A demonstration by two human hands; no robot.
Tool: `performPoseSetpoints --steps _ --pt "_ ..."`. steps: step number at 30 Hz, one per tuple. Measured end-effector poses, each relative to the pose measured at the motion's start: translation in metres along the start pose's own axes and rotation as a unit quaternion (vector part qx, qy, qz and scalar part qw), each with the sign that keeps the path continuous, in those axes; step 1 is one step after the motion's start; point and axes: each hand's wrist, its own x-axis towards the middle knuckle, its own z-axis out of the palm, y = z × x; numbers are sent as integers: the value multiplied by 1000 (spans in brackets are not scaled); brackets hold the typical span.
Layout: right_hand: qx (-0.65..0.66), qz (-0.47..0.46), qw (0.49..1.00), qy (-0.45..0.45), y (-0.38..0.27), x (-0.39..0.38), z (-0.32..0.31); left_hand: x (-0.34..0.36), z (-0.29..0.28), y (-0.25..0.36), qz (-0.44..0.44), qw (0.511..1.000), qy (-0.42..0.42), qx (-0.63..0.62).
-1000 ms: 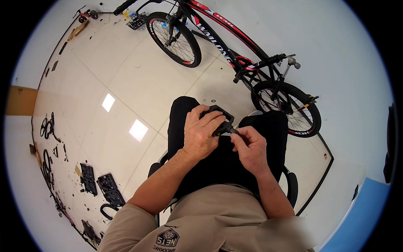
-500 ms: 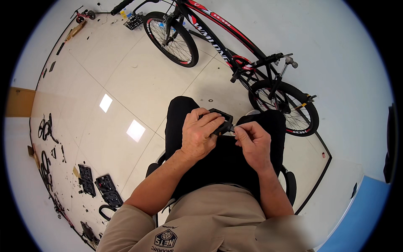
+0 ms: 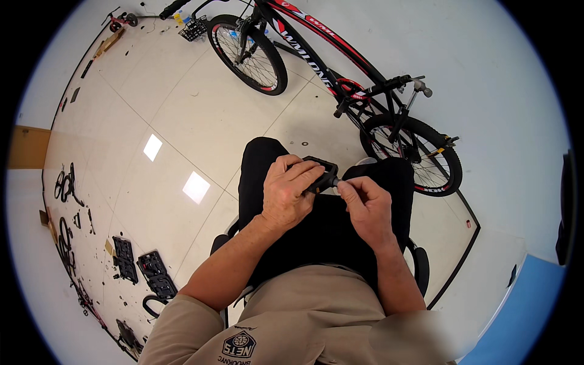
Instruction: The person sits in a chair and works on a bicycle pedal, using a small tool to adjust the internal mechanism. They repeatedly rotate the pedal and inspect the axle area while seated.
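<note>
A black bicycle pedal (image 3: 323, 171) is held over my lap between my thighs in dark trousers. My left hand (image 3: 287, 194) grips the pedal's body from the left, fingers lying across it. My right hand (image 3: 368, 210) pinches the short spindle end (image 3: 333, 181) at the pedal's right with thumb and forefinger; the detail under the fingertips is hidden. On the tiled floor beyond my knees lies a small washer (image 3: 305, 143).
A black-and-red bicycle (image 3: 322, 55) stands against the white wall ahead. Open black tool cases (image 3: 157, 274), bike parts (image 3: 67, 182) and small pieces lie along the left. A black basket (image 3: 193, 29) and a small pink bike (image 3: 121, 22) are at the far back.
My right thumb and forefinger have shifted slightly on the spindle end. The pedal stays in place in my left hand. The whole view has moved a little left and up.
</note>
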Motion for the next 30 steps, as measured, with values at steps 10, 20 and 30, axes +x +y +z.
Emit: performPoseSetpoints --steps 10,20,30 --pt "21 -168 983 68 -4 3 9 0 1 0 -1 1000 3 -12" --pt "-1 -189 981 49 -3 2 4 -1 1 1 -3 1000 5 -16" --pt "82 -83 989 86 5 -2 14 3 0 4 4 999 6 -32"
